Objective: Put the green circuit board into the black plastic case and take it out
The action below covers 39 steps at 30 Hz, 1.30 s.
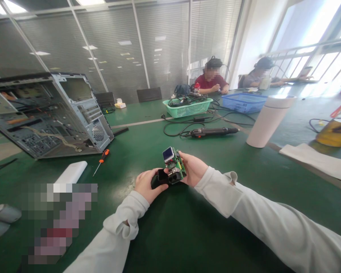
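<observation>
Near the middle of the green table, my right hand [193, 168] grips a small green circuit board [179, 161] by its right side. A little display [168, 154] with a pale frame sits at the board's upper end, and dark and metal parts show at its lower end. My left hand [147, 184] is closed around a small black casing [161, 176], thumb in front and fingers behind. Casing and board lie side by side; whether they are joined I cannot tell.
An open computer case [53, 113] stands at left, an orange-black screwdriver [102, 159] before it. A black electric screwdriver [213, 132] with a cable lies beyond my hands. Behind it are a green basket [187, 109] and blue basket [244, 102]. A pale tumbler [265, 123] stands right.
</observation>
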Each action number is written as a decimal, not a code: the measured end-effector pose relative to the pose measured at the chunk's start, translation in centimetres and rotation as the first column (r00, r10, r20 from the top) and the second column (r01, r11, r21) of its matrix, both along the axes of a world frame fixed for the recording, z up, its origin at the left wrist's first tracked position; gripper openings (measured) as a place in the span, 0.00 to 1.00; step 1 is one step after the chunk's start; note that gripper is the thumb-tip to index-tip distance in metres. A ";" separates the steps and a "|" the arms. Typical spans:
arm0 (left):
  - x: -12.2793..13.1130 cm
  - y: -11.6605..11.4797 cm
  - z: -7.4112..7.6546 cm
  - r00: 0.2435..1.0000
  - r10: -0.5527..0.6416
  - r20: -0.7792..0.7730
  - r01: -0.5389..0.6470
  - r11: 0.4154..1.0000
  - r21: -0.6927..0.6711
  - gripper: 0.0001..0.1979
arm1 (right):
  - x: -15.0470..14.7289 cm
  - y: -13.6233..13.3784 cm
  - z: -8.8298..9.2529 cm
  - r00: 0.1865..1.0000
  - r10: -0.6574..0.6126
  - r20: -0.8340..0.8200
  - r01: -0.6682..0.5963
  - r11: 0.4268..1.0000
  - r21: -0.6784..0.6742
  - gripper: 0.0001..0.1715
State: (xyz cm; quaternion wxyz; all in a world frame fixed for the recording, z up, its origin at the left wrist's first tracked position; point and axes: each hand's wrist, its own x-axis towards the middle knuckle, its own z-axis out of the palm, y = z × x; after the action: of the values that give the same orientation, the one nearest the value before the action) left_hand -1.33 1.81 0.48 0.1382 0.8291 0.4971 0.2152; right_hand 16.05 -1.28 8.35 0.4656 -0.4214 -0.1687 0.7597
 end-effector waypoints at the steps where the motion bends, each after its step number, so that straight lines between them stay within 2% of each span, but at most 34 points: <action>1: 0.0 0.0 0.0 1.000 -0.001 0.002 0.001 1.000 -0.002 0.23 | 0.1 0.0 0.0 1.000 0.010 0.004 -0.010 1.000 -0.002 0.24; 5: 0.0 -0.1 0.2 1.000 -0.005 0.006 0.005 1.000 -0.022 0.24 | 0.2 0.1 -0.3 0.999 0.038 0.020 -0.039 0.999 0.035 0.24; 11: 0.0 -0.1 0.5 1.000 -0.005 0.004 0.005 1.000 -0.030 0.23 | 0.3 -0.1 0.0 0.995 -0.022 0.102 0.009 0.992 0.126 0.19; 13: 0.0 -0.2 0.5 1.000 -0.003 0.002 0.003 0.999 -0.035 0.23 | 1.0 0.1 0.0 0.982 -0.053 0.180 0.026 0.988 0.151 0.19; 15: 0.0 -0.2 0.6 1.000 0.001 -0.002 -0.002 0.999 -0.043 0.23 | 2.2 0.4 -0.2 0.932 -0.136 0.337 0.061 0.973 0.224 0.18; 16: 0.1 -0.3 0.6 1.000 0.001 -0.002 -0.001 0.999 -0.046 0.23 | 3.1 0.5 -0.3 0.871 -0.201 0.449 0.072 0.955 0.288 0.16; 17: 0.1 -0.3 0.6 1.000 -0.001 -0.001 0.001 0.999 -0.048 0.23 | 4.1 0.6 -0.6 0.776 -0.276 0.567 0.064 0.929 0.364 0.15; 18: 0.1 -0.3 0.7 1.000 -0.003 -0.001 0.003 0.999 -0.050 0.23 | 5.3 0.6 -0.8 0.649 -0.347 0.677 0.024 0.899 0.438 0.14; 19: 0.1 -0.3 0.7 1.000 -0.005 0.000 0.005 0.999 -0.051 0.23 | 6.5 0.5 -1.2 0.495 -0.406 0.768 -0.047 0.870 0.491 0.13; 21: 0.1 -0.3 0.7 1.000 -0.005 -0.002 0.005 0.999 -0.053 0.23 | 9.2 0.1 -1.9 0.151 -0.477 0.866 -0.208 0.841 0.499 0.12; 23: 0.1 -0.3 0.7 1.000 -0.002 -0.007 0.001 0.998 -0.057 0.23 | 11.9 -0.7 -2.8 -0.188 -0.489 0.852 -0.279 0.858 0.431 0.12; 25: 0.2 -0.4 0.8 1.000 -0.001 -0.013 0.000 0.998 -0.067 0.23 | 14.6 -1.8 -3.8 -0.477 -0.432 0.765 -0.256 0.901 0.350 0.14; 26: 0.2 -0.4 0.9 1.000 -0.001 -0.016 0.000 0.997 -0.071 0.23 | 15.9 -2.5 -4.2 -0.590 -0.387 0.709 -0.231 0.922 0.312 0.14; 28: 0.2 -0.5 1.0 1.000 -0.003 -0.017 0.002 0.997 -0.073 0.23 | 18.3 -4.1 -5.0 -0.752 -0.308 0.582 -0.196 0.949 0.248 0.16; 31: 0.2 -0.5 1.0 1.000 -0.003 -0.014 0.002 0.998 -0.069 0.23 | 21.6 -7.0 -5.7 -0.867 -0.222 0.446 -0.148 0.970 0.194 0.17; 34: 0.1 -0.4 0.9 1.000 -0.002 -0.014 0.001 0.998 -0.065 0.23 | 24.6 -9.3 -6.2 -0.894 -0.155 0.420 -0.086 0.980 0.178 0.17; 36: 0.1 -0.3 0.7 1.000 -0.008 -0.008 0.008 0.999 -0.052 0.23 | 26.5 -10.0 -6.6 -0.876 -0.099 0.473 -0.032 0.988 0.148 0.18; 39: -0.1 -0.1 0.4 1.000 -0.025 0.007 0.025 0.999 -0.038 0.23 | 28.7 -10.0 -7.4 -0.780 -0.011 0.626 0.053 0.995 0.084 0.23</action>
State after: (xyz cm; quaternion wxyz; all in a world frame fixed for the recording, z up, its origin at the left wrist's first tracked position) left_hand -1.41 1.66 0.90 0.1581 0.8317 0.4904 0.2067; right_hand 44.71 -11.31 0.98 0.0277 -0.8688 -0.4656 -0.1659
